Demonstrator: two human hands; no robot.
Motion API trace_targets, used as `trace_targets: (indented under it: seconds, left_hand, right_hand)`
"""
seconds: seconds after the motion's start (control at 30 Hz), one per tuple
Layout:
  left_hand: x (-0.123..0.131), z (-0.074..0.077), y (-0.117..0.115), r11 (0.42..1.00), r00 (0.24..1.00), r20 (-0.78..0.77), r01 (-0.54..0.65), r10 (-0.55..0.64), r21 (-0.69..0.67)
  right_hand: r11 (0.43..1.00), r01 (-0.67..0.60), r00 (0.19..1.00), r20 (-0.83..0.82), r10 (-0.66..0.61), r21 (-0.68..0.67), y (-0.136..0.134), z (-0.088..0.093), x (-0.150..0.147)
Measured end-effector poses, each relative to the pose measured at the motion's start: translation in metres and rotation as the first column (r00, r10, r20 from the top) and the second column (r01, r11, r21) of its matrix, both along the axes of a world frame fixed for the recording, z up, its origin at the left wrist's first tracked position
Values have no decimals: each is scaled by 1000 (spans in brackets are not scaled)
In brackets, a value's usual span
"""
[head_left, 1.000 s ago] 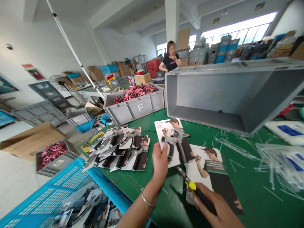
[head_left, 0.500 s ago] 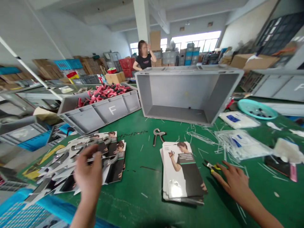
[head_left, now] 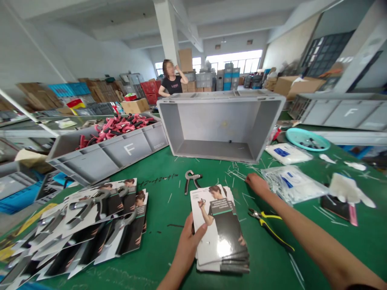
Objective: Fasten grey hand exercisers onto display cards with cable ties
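My left hand (head_left: pixel 187 245) grips the near left edge of a stack of printed cards (head_left: pixel 220 229), each showing a person with a hand grip trainer. My right hand (head_left: pixel 256 184) is stretched out to the far right, its fingers on the green mat next to a clear bag of plastic ties (head_left: pixel 290 185). Yellow-handled pliers (head_left: pixel 266 225) lie below that hand, not touching it. A metal hand grip trainer (head_left: pixel 191 179) lies just beyond the stack. Cards with trainers fixed on them (head_left: pixel 90 221) fan out to my left.
A grey crate (head_left: pixel 220 125) stands on its side at the far edge of the green mat (head_left: pixel 169 237). Beside it, a grey crate (head_left: pixel 105 153) holds pink-handled trainers. Loose plastic ties litter the mat. A teal round tray (head_left: pixel 306 139) sits right. A person (head_left: pixel 171 78) stands beyond.
A second ago my left hand held a card with a trainer and my right held the pliers. Both now lie on the mat. My left hand has moved to the stack, my right to the bag.
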State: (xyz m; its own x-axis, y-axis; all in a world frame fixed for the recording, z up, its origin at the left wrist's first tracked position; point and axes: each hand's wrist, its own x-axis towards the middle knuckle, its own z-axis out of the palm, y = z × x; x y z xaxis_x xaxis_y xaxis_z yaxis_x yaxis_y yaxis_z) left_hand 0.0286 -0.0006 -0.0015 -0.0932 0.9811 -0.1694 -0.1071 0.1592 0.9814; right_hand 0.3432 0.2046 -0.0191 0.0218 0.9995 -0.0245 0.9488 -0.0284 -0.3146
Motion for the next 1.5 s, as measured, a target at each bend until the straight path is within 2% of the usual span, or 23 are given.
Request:
trace_targets:
  seconds: [0.07, 0.13, 0.23, 0.3, 0.37, 0.43, 0.53, 0.67, 0.77, 0.83, 0.9, 0.93, 1.0, 1.07, 1.13, 1.2, 1.27, 1.3, 1.37, 1.4, 1.43, 1.47, 1.5]
  left_hand:
    - [-3, 3, 0, 1000, 1000, -17, 2, -2, -3]
    - [-7, 5, 1, 998, 993, -116, -16, 22, 58]
    - [-12, 8, 4, 983, 955, -263, -100, 139, 157]
    - [-16, 12, 7, 986, 971, -189, -132, 148, 99]
    - [-18, 17, 10, 997, 997, -6, -79, 79, -8]
    - [-19, 22, 11, 999, 990, 141, -9, 16, -51]
    - [-21, 27, 8, 999, 981, 193, -6, 16, -52]
    - [-25, 32, 1, 991, 988, 140, -44, 62, -127]
    - [-29, 29, -2, 992, 991, 123, -31, 47, -126]
    - [-32, 25, -2, 998, 998, 58, 7, -3, -65]
    - [-37, 24, -1, 998, 987, -157, 1, 9, 69]
    - [-40, 26, -1, 987, 949, -309, -19, 68, 161]
    - [-46, 38, -1, 934, 786, -570, -24, 237, 356]
    - [-49, 58, -3, 869, 641, -697, 91, 322, 486]
    - [-49, 79, -5, 809, 584, -769, 303, 260, 503]
    - [-48, 93, -5, 763, 562, -812, 452, 158, 462]
    - [-47, 96, -6, 784, 615, -782, 434, 102, 444]
    - [-48, 94, -6, 817, 682, -725, 362, 96, 449]
    - [-49, 88, -9, 895, 830, -547, 157, 110, 418]
    - [-49, 85, -10, 923, 881, -460, 76, 115, 378]
    - [-48, 83, -12, 942, 913, -393, 33, 107, 334]
    - [-46, 81, -14, 955, 931, -356, 29, 83, 297]
    - [-44, 79, -15, 960, 937, -344, 50, 50, 275]
  right_hand:
    - [1000, -6, 999, -43, 6, 0, 6, 5, 3]
    - [1000, -6, 994, -112, 7, 10, 9, 14, 7]
    - [1000, -28, 963, -267, 28, 4, 5, 32, 15]
    - [998, -59, 920, -390, 48, -17, -4, 42, 17]
    - [995, -95, 858, -510, 64, -35, -17, 50, 15]
    - [990, -132, 789, -610, 75, -48, -29, 55, 8]
    - [980, -183, 702, -708, 78, -74, -46, 60, -7]
    - [964, -239, 635, -770, 66, -114, -59, 66, -29]
    - [956, -264, 617, -784, 67, -125, -64, 70, -44]
    - [952, -279, 610, -789, 76, -123, -68, 74, -53]
    - [946, -305, 630, -768, 116, -107, -75, 83, -63]
    - [937, -338, 663, -729, 170, -89, -81, 89, -69]
    - [889, -457, 738, -574, 355, -38, -97, 105, -84]
    - [792, -610, 734, -370, 569, 7, -117, 125, -102]
    - [697, -716, 665, -265, 698, 40, -134, 143, -121]
    - [653, -756, 613, -296, 732, 49, -142, 156, -135]
    - [649, -760, 552, -507, 661, 19, -139, 158, -142]
    - [663, -748, 493, -659, 568, 11, -136, 155, -144]
    - [730, -683, 301, -903, 307, 21, -132, 142, -148]
    - [769, -639, 206, -959, 195, 19, -132, 133, -151]
    - [799, -601, 147, -982, 120, 8, -135, 124, -155]
    - [819, -573, 130, -988, 86, -4, -140, 115, -160]
    - [829, -559, 146, -986, 77, -18, -146, 108, -165]
